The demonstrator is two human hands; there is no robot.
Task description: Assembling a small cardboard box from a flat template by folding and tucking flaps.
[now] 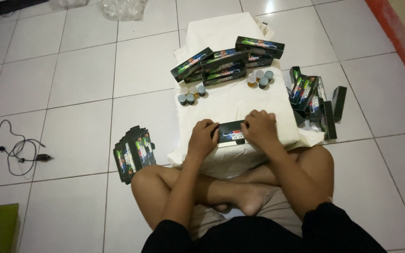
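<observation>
Dark box (231, 132), flat on white cloth (230, 100) over lap, pinched at each end by left hand (202, 139) and right hand (260, 127), both grips closed on it; best pressed square, flaps kept aligned.

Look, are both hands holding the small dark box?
Yes, the left hand and right hand grip opposite ends of the small dark printed cardboard box.
</observation>
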